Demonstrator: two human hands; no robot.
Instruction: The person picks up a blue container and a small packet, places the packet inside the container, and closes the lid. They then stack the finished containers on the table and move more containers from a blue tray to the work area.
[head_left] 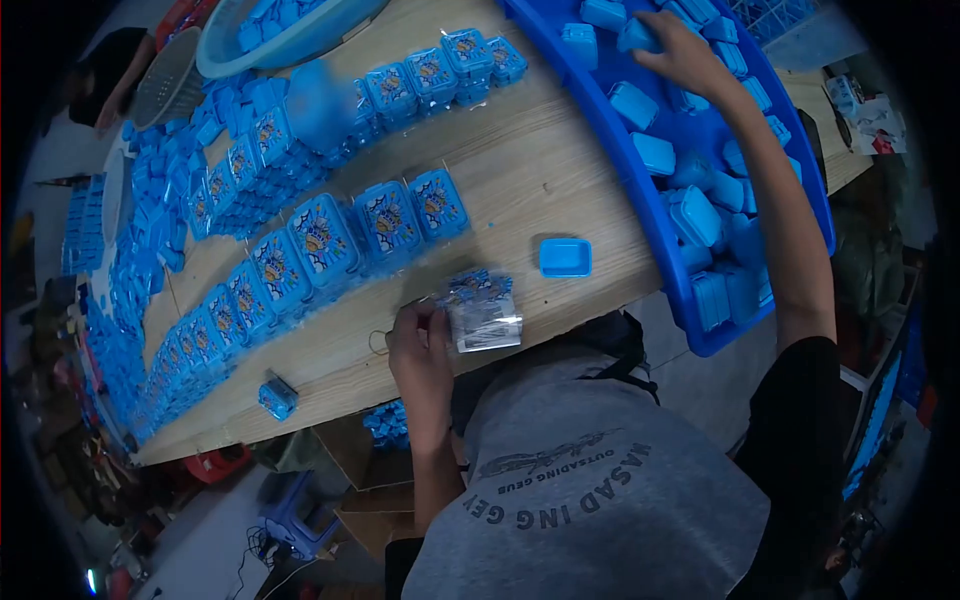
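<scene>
My left hand [420,352] is closed at the table's near edge on a clear plastic packet [486,322], with a printed colourful pattern along its top. Over the blue tub [640,215], my right hand [685,58] grips a small light-blue plastic box [637,36]. Several similar boxes [655,154] lie jumbled in the tub. Between the packet and the tub, an open blue box [566,258] stands on the wooden table. Rows of lidded boxes with cartoon labels [325,238] run to the left.
A heap of loose blue parts [150,200] covers the table's left end. At the back stands a pale blue basin [300,45] holding blue parts, near a grey basket [170,85]. One small wrapped box [278,398] lies near the front edge. Another person [110,75] is at upper left.
</scene>
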